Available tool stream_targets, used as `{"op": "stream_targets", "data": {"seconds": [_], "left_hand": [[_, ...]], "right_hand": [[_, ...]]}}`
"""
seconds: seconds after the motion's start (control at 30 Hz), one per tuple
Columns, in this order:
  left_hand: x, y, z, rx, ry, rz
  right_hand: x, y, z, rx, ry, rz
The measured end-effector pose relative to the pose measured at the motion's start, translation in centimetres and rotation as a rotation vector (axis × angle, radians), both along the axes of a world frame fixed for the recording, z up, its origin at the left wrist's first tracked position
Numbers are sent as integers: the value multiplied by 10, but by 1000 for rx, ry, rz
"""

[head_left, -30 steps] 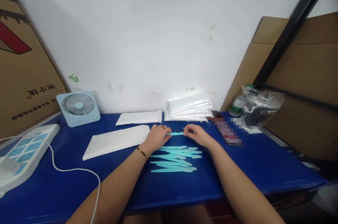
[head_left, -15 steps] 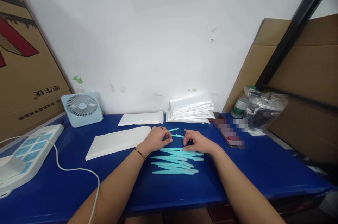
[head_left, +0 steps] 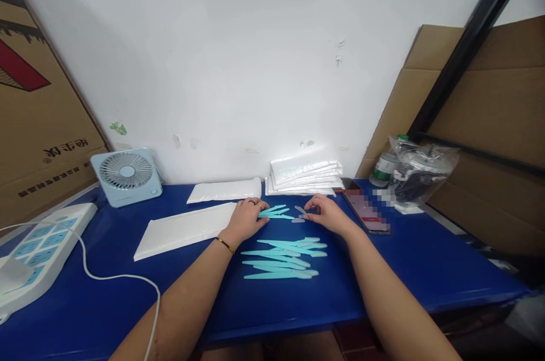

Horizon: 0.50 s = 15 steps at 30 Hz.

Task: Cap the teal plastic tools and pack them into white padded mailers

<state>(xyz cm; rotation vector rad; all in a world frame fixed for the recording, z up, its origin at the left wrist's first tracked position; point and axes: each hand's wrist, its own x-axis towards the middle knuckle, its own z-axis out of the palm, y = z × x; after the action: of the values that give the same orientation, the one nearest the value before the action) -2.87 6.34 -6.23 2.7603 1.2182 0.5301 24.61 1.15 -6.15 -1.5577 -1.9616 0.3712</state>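
I saw my left hand (head_left: 246,218) resting flat and open, fingertips touching 2 turquoise strips (head_left: 275,213) on the blue tabletop (head_left: 106,298). My right hand (head_left: 327,213) pinched a small grey cap (head_left: 300,210) just beside them. A turquoise pile (head_left: 283,259) lay nearer me, between my forearms.

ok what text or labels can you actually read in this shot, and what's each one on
No text reads cleanly here.
cardboard box: large dark characters with a smaller line beneath, not legible from this angle.
bottle: white and green label, print too small to read.
phone: screen blurred out.
power strip, fan and white packets: no readable marking.
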Motion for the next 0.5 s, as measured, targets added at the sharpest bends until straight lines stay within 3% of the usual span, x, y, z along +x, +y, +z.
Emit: {"op": "stream_targets", "data": {"seconds": [0.07, 0.17, 0.3, 0.37, 0.43, 0.5], "left_hand": [[1, 1, -5, -6, -7, -24], [5, 3, -7, -30, 28, -22], [5, -6, 12, 56, -20, 7], [2, -25, 26, 248, -130, -59], [-2, -56, 34, 472, -242, -221], [-8, -93, 35, 547, -255, -269]], "right_hand": [[3, -5, 4, -53, 22, 41], [3, -15, 11, -248, 16, 213], [-1, -19, 13, -371, -5, 332], [-3, -17, 11, -367, -3, 328], [-4, -14, 9, -366, -3, 317], [-4, -12, 7, -372, 8, 313]]}}
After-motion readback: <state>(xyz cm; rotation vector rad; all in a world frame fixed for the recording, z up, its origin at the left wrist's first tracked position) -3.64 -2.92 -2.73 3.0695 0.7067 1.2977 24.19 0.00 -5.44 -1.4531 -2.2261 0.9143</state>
